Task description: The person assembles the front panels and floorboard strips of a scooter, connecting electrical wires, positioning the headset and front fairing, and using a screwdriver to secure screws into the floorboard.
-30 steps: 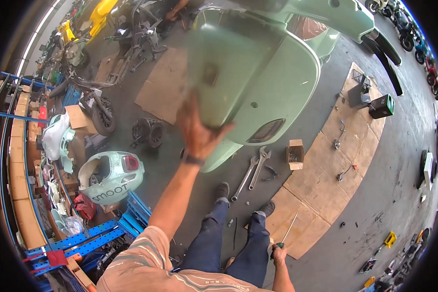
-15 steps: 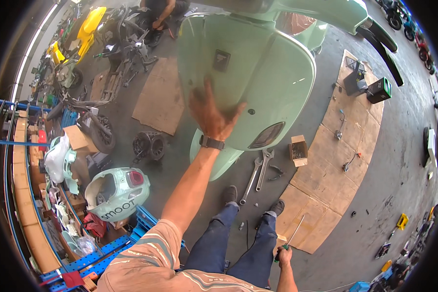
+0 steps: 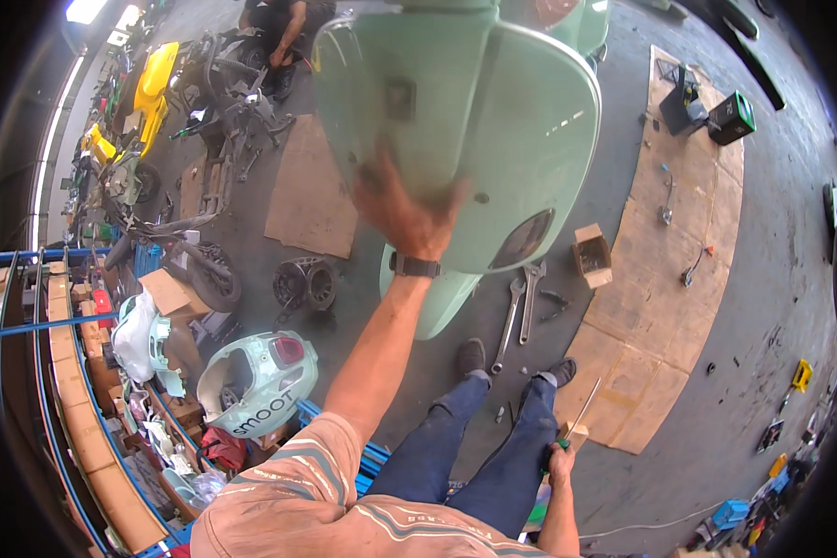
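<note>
resting with fingers and thumb spread wide, the left hand [image 3: 405,209] was laid against a pale green scooter front panel [image 3: 507,149] in the upper centre of the frame, just below its dark square emblem [image 3: 401,99]. the fingertips were blurred; nothing was seen pinched between them, and how firmly the surface was pressed could not be told. in the lower right of the frame, a green-handled screwdriver [image 3: 564,445] was gripped in the right hand [image 3: 560,463], the fingers curled around the handle and the shaft angled toward the upper right, well apart from the panel. over the last second, contact was kept near the same spot, while the black levers [image 3: 753,65] were carried closer to the upper edge of the view; whether the panel itself was moved could not be told. by this, the panel was judged to be handled by the flat hand alone, with the screwdriver held out of use. right of centre, two wrenches [image 3: 509,321] were laid on the floor [image 3: 753,279], near a small cardboard box [image 3: 592,256].
</note>
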